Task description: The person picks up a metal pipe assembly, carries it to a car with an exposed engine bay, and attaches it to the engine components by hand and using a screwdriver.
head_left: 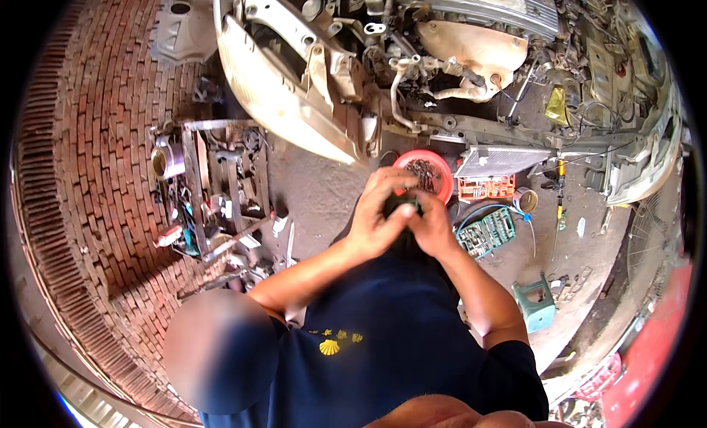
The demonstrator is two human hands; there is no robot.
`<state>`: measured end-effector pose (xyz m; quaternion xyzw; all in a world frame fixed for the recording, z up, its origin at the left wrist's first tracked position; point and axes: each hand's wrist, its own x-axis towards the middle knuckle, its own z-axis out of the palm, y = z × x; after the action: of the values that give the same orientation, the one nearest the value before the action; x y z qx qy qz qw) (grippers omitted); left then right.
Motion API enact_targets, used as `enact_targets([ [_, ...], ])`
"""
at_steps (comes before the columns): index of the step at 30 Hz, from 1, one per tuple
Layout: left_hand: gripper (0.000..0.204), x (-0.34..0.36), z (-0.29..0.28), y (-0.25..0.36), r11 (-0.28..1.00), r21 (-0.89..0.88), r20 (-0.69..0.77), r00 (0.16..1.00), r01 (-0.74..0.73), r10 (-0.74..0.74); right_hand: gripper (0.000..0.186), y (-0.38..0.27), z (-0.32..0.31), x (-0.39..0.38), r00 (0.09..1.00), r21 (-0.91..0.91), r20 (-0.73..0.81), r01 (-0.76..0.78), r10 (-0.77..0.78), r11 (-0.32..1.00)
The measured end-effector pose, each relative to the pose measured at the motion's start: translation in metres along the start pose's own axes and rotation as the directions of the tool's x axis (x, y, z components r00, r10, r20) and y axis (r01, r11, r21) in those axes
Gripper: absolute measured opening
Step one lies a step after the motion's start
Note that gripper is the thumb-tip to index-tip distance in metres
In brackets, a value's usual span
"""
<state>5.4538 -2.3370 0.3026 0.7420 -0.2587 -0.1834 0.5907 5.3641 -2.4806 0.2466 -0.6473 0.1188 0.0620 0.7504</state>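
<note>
My left hand [378,213] and my right hand [433,223] meet in front of my dark blue shirt. Both are closed, with bent fingers and the thumbs drawn close together. Between them is a small dark thing with a hint of green, mostly covered by the fingers; its kind cannot be made out. Just beyond the hands sits a round red basin [447,179] holding many small dark metal parts, perhaps bolts. My left fingers overlap the basin's near side in the picture.
An opened car front with its engine [471,60] spans the far side, above a radiator-like panel [501,161]. Right of me lie an orange tool case [486,188], a green socket set [487,233] and a green stool [535,308]. A metal-framed cart [213,177] stands left.
</note>
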Motion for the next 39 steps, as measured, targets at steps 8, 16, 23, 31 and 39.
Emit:
enact_targets([
  [8, 0.015, 0.014, -0.063, -0.028, 0.928, 0.371, -0.271, 0.951, -0.041, 0.151, 0.04, 0.008, -0.029, 0.039, 0.991, 0.08, 0.1, -0.092, 0.084, 0.993],
  [16, 0.031, 0.151, -0.237, -0.062, 0.501, 0.865, -0.377, 0.711, 0.041, 0.593, 0.058, 0.088, -0.038, 0.129, 0.899, 0.292, -0.357, -0.152, 0.255, 0.944],
  [23, 0.045, 0.169, -0.223, -0.098, 0.617, 0.772, -0.525, 0.703, 0.156, 0.48, 0.037, 0.09, -0.023, 0.127, 0.94, 0.378, -0.19, -0.197, 0.284, 0.905],
  [31, 0.062, 0.191, -0.214, -0.095, 0.533, 0.732, -0.648, 0.678, 0.425, 0.348, 0.035, 0.095, -0.041, 0.118, 0.955, 0.45, -0.073, -0.226, 0.288, 0.864],
  [39, 0.069, 0.201, -0.206, -0.087, 0.511, 0.705, -0.686, 0.655, 0.492, 0.316, 0.038, 0.08, -0.041, 0.144, 0.963, 0.394, -0.079, -0.208, 0.258, 0.895],
])
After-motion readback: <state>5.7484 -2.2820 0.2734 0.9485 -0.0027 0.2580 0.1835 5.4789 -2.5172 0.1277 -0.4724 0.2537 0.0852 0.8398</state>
